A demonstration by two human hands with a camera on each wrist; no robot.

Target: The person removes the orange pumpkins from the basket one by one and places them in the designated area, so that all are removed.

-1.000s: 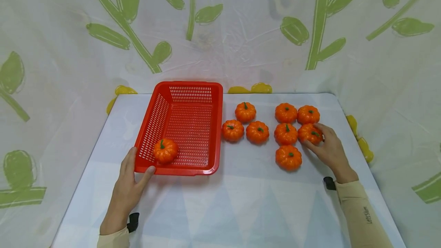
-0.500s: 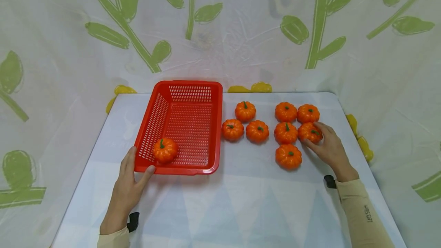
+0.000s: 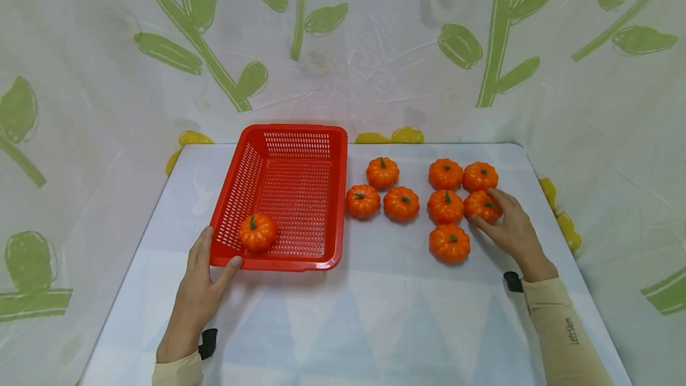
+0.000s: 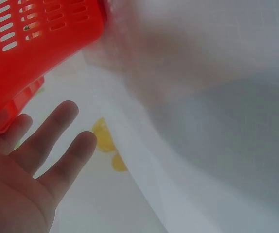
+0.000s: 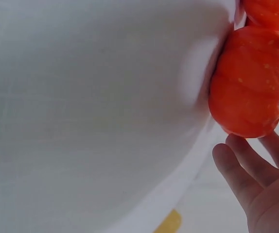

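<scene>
At the left, a red plastic basket [image 3: 289,265] with slotted walls stands on the table, one small orange pumpkin [image 3: 264,234] in its near left corner. My left hand [image 3: 194,299] holds that corner, thumb on the near rim and fingers along the left side; in the left wrist view several fingers [image 4: 61,167] stretch past the basket. At the right, my right hand [image 3: 513,234] grips an orange pumpkin [image 3: 479,207] between thumb and fingers. This pumpkin [image 5: 251,82] fills the right side of the right wrist view, another pumpkin [image 5: 268,10] just beyond it.
Several pumpkins [image 3: 445,207] stand close around the gripped one, to its left and behind. Three more pumpkins [image 3: 401,204] sit beside the basket's right wall. A flower-patterned curtain [image 3: 386,76] rises behind the white table [image 3: 375,326].
Both hands, the basket and the pumpkins stay in place. Only a slight shift of the whole head view shows.
</scene>
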